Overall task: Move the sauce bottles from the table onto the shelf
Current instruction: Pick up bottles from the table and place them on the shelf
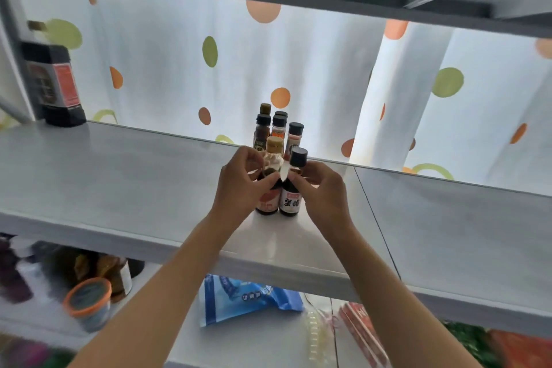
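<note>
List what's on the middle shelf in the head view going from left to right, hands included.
Large dark bottle → left hand → gold-capped bottle → black-capped bottle → right hand. The small bottles behind overlap too much to order.

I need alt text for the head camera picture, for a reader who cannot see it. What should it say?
Two bare hands place two small dark sauce bottles side by side on a white shelf: the left hand holds the tan-capped bottle, the right hand the black-capped bottle. More small bottles stand behind, before a dotted curtain.
</note>
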The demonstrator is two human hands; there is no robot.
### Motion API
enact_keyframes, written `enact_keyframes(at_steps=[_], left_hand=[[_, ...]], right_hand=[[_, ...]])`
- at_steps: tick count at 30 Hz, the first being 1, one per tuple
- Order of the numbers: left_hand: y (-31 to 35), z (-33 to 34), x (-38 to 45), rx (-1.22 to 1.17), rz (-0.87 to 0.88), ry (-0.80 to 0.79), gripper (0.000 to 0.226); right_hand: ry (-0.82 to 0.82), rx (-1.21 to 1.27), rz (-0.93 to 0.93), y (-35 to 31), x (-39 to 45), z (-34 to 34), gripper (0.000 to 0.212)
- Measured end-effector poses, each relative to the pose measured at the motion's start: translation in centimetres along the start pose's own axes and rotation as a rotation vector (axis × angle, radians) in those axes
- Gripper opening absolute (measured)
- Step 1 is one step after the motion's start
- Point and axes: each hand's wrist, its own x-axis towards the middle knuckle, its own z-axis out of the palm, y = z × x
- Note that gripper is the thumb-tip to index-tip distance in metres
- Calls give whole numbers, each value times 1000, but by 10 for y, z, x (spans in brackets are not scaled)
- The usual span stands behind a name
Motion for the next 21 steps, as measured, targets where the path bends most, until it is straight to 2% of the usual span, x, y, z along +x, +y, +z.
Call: enact_keyframes(at_steps=[3,5,8,12,17,21], left_hand=[[-10,0,-9,-44,-45,-70,51],[-14,2,-17,21,-72,-123,61],[-15,3,-22,174,-55,-61,57],[-12,4,-9,293,-47,-69,48],[-19,9,19,386,-90,-38,49],[-29,14,46,408,-166,-5,55]], right_hand=[[-62,-12,-7,7,-2,-4,26],[-130,-48,-7,12,-6,-7,35],[-204,-107,14,21,-8,-12,44],[-249,-139,36,28,2,-12,39],[-227,-250,5,39,36,0,38],[-201,-294,81,50,67,8,42]])
